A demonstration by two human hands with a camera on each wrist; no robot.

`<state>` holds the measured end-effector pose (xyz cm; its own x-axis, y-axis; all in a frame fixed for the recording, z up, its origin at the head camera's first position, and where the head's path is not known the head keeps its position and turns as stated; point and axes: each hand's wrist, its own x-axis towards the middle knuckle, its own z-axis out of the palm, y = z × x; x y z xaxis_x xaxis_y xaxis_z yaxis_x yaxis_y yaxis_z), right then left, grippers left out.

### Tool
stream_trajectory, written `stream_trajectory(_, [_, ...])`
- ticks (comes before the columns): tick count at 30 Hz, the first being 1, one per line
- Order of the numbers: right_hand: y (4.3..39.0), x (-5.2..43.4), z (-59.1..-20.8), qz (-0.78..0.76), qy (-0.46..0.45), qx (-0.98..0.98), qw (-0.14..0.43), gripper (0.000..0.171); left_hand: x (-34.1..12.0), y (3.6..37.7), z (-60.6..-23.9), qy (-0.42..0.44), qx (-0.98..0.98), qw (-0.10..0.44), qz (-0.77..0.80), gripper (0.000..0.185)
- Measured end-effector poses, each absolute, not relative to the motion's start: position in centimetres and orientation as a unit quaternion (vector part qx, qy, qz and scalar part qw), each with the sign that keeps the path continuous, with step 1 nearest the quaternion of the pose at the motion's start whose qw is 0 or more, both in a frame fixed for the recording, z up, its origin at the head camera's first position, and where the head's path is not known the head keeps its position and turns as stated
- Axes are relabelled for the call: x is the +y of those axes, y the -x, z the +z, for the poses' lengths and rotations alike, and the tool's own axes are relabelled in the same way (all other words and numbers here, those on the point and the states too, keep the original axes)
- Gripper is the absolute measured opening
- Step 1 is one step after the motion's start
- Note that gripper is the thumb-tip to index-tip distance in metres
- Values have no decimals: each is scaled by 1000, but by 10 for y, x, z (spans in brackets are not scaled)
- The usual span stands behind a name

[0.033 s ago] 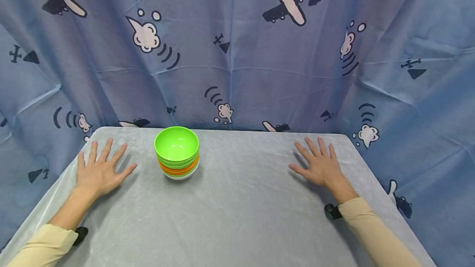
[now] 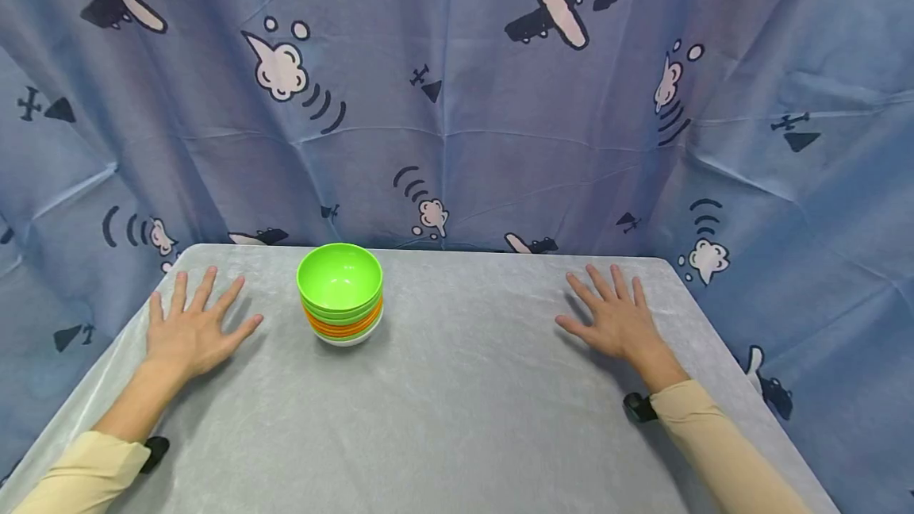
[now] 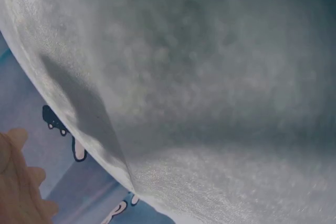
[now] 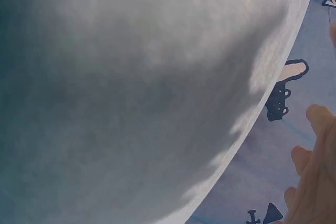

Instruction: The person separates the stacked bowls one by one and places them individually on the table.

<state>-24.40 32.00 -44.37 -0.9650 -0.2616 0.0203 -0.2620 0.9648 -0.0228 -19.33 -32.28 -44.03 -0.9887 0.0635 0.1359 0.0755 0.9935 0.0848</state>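
A stack of nested bowls (image 2: 341, 280) stands on the left half of the table, bright green on top, with green and orange rims below and a white base at the bottom. To its left, my left hand (image 2: 187, 335) is spread over the tabletop, palm down, with nothing in it. My right hand (image 2: 617, 320) is likewise spread, far to the right of the stack, and holds nothing. Each wrist view catches only part of a hand, the left hand (image 3: 21, 182) at the lower left and the right hand (image 4: 317, 177) at the lower right.
A grey cloth covers the table (image 2: 457, 403). Behind its far edge hangs a blue curtain (image 2: 457, 101) printed with airplanes and clouds. A small black device (image 2: 154, 453) sits under the left wrist, and another black device (image 2: 639, 407) under the right.
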Motion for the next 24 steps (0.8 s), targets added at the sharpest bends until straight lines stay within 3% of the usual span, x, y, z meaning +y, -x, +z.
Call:
stream_trajectory(12, [248, 320, -441, 51, -157, -986, 20, 90, -322, 195, -437, 39, -993, 81, -80, 81])
stream_trajectory(18, [253, 318, -436, 227, -219, -947, 52, 68, -319, 197, -430, 97, -950, 53, -294, 70])
stream_trajectory(24, [255, 305, -435, 424, -219, -878, 38, 49, -311, 193, -428, 114, -872, 20, -476, 61])
